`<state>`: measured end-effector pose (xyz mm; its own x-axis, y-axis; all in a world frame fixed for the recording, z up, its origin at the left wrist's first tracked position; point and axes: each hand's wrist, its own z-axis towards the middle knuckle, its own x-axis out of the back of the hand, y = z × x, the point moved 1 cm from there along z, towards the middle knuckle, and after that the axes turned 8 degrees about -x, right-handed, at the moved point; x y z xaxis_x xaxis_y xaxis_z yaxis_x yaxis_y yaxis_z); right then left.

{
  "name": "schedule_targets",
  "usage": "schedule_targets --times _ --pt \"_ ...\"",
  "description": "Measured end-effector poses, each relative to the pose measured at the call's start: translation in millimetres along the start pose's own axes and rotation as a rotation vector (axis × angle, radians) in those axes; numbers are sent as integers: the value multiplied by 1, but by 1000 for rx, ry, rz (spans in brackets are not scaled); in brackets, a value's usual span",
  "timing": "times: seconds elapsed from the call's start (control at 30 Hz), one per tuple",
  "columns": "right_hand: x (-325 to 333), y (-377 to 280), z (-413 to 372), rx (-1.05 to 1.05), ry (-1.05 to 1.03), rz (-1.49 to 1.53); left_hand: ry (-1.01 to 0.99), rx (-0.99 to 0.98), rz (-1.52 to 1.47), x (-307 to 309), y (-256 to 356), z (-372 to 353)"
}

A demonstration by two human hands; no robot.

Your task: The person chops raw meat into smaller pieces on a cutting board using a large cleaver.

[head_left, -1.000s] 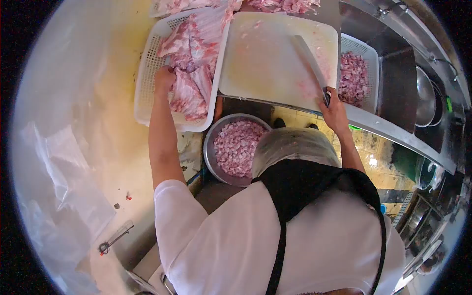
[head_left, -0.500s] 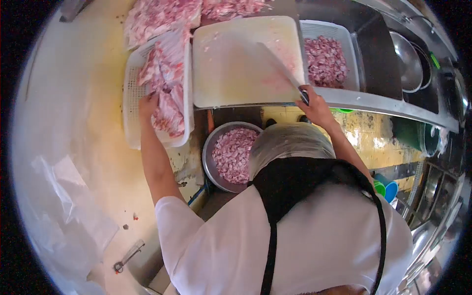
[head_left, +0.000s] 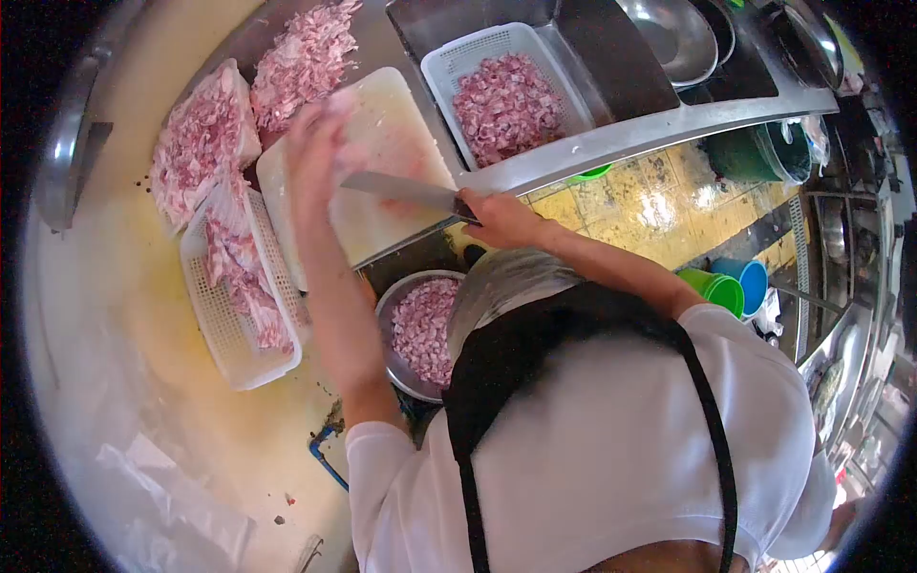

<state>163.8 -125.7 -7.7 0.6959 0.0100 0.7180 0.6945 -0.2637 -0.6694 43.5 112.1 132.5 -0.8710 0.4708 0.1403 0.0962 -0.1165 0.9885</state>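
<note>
My right hand is closed around the handle of a knife, its broad blade lying low across the white cutting board. Over the board's left part is my left hand, smeared by motion; pinkish meat shows beside its fingers, but whether they grip it cannot be made out. Left of the board stands a white perforated basket with large raw meat pieces in it. Right of the board, another white basket holds small diced meat.
Behind the left basket lie a slab of meat and a heap of cut meat. A metal bowl of diced meat sits below the board. Metal bowls are at the back right; green and blue buckets stand right.
My left hand has left the meat in the left basket and moved over the board. The knife has swung to lie more level, pointing left. The whole view has turned and shifted.
</note>
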Motion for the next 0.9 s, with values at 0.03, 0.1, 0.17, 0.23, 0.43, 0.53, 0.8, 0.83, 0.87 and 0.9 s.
schedule_targets --times 0.03,0.1,0.17,0.23,0.43,0.53,0.8,0.83,0.87,0.9 --pt "-1 3 -1 3 1 3 -87 0 -26 -29 -1 9" --pt "-2 12 -2 19 14 22 -324 113 -199 -70 -19 33" --pt "4 14 -5 7 -21 37 -334 130 -205 -109 -32 47" --pt "4 21 -5 -12 -59 62 -351 158 -208 -140 -32 51" --pt "8 37 -11 34 -132 205 -387 85 -135 -185 -30 50" --pt "16 38 -11 85 -106 257 -458 33 40 -192 -47 42" --pt "7 45 2 91 -41 367 -190 -127 91 -108 -34 7" --pt "16 36 4 27 -92 362 -119 -124 127 -89 -39 1" --pt "30 26 6 -38 -144 350 -56 -149 138 -73 -46 -4" --pt "32 22 12 -53 -185 340 2 -174 146 -53 -48 -12"
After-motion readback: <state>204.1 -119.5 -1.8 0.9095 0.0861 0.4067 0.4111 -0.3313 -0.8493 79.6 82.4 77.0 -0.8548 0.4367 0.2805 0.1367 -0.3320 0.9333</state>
